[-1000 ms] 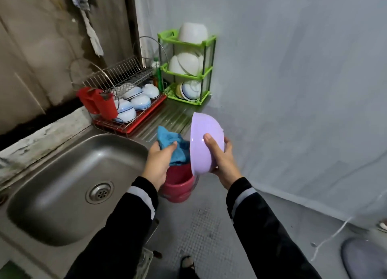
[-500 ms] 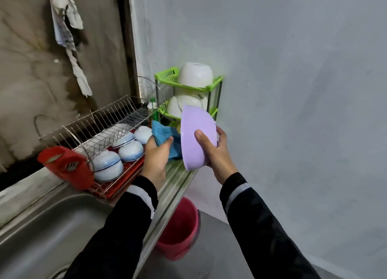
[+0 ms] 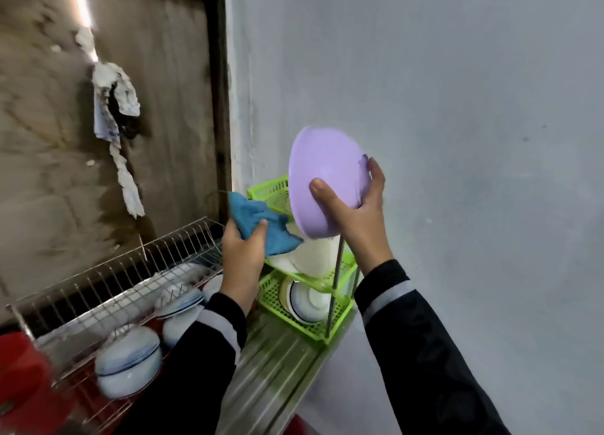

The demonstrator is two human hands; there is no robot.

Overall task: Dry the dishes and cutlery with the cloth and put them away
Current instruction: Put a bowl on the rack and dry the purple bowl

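Raised since the frame before, the purple bowl [image 3: 327, 179] now hangs above the top tier of the green corner rack [image 3: 271, 192]; earlier it was level with the rack's middle tier. The right hand [image 3: 359, 215] has its grip on the bowl's rim, thumb on the near face and fingers curled behind. The bowl looks like thin plastic: probably light, stiff, hard to break, and slick if still damp, so the rim is the sound place to hold it. The left hand [image 3: 243, 255], in front of the rack's left side, keeps its grip clenched round the soft blue cloth [image 3: 258, 225].

The rack's middle tier holds white bowls [image 3: 313, 255] and its bottom tier a blue-rimmed bowl [image 3: 307, 300] on edge. The purple bowl hides most of the top tier. Left of the rack, the wire dish rack [image 3: 130, 277] carries upturned white bowls with blue bands [image 3: 129, 369].
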